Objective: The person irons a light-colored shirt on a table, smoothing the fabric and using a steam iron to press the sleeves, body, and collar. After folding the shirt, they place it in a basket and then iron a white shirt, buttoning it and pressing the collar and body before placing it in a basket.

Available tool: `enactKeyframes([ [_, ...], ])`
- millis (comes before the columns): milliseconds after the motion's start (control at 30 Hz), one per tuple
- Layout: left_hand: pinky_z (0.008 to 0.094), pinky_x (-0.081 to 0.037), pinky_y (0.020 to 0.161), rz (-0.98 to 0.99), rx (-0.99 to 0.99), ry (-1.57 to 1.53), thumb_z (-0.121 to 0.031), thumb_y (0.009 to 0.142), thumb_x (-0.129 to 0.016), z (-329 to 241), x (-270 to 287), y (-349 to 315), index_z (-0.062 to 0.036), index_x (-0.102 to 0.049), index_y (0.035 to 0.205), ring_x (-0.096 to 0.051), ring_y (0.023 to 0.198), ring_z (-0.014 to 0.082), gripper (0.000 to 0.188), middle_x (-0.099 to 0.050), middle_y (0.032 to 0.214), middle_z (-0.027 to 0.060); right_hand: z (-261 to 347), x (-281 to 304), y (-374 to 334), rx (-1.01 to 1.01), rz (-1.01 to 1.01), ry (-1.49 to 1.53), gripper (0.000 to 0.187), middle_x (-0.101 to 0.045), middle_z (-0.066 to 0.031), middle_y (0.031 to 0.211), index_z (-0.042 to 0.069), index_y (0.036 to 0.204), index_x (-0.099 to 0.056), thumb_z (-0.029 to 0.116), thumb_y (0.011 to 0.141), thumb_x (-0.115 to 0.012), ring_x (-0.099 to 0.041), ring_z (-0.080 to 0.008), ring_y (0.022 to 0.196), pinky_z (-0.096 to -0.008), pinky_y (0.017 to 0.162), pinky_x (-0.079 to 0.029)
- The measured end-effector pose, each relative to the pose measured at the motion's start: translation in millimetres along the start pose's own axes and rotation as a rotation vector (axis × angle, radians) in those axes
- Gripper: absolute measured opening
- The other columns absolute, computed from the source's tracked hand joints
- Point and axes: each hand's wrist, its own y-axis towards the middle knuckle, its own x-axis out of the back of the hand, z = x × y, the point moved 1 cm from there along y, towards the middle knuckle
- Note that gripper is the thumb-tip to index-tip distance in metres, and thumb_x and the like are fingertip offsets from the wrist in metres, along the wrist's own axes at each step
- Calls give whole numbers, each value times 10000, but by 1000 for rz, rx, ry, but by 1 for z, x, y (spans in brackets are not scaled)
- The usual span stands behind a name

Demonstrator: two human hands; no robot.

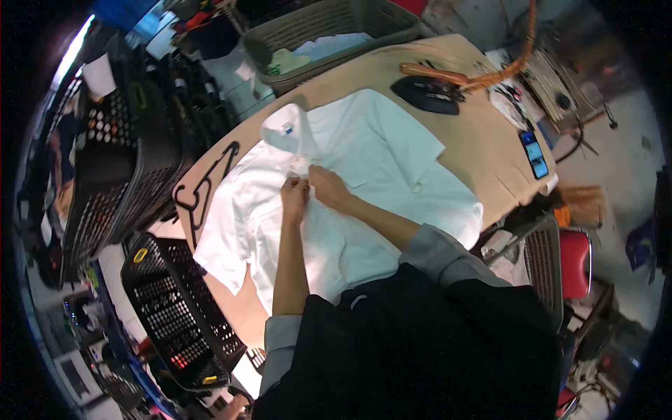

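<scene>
A white short-sleeved shirt (357, 150) lies spread on a tan cloth-covered table (490, 157), its collar toward the far side. My left hand (295, 196) is closed, fingertips pinching the shirt's front edge a little below the collar. Right beside it, my right hand (326, 186) is closed on the same front edge, its fingers curled against the fabric. Whether a button sits between the fingertips is too small to tell. Black clothes hangers (204, 190) lie on the table left of the shirt. Beyond the right sleeve rests a dark iron (424, 94) with a brown-wrapped cord.
A grey basket (308, 73) holding folded cloth stands past the far edge. Black perforated crates (178, 308) are at the left. A phone (534, 155) with a lit screen lies near the table's right edge. Beyond it is a red chair (575, 264).
</scene>
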Motion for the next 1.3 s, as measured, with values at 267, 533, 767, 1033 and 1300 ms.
enactKeyframes([
  [267,218,-377,504,-85,-249,165,-39,719,-562,18,0,1,-40,-438,794,-440,569,81,145,-477,661,19,-24,-4,25,4,178,117,161,-547,-171,660,-14,695,-499,118,789,-489,-531,-321,588,-399,536,-423],
  [533,393,-446,646,-226,-405,653,-129,765,-556,-15,-16,-29,-8,-471,876,-576,722,318,185,-583,786,177,-32,26,24,-257,389,393,109,-522,-80,596,18,751,-510,125,773,-519,-517,-195,524,-307,455,-405],
  [767,430,-438,658,-120,-417,979,-133,773,-511,19,-28,-103,-54,-504,906,-558,773,319,155,-558,818,165,14,63,-79,-27,144,-230,196,-521,-123,790,25,833,-500,186,755,-581,-524,-301,805,-388,703,-420],
  [1033,415,-437,661,-132,-240,882,-138,751,-545,16,-26,-96,-54,-504,861,-564,774,319,145,-577,798,148,-9,59,-75,-276,61,-33,220,-575,-142,817,13,863,-547,211,768,-560,-551,-283,738,-356,666,-428],
  [1300,324,-454,563,-109,-303,678,-131,724,-573,29,-26,-85,-1,-545,785,-583,625,225,147,-603,711,126,21,47,-75,-16,-119,-73,95,-538,-147,737,23,787,-538,92,723,-544,-540,-309,686,-389,608,-427],
])
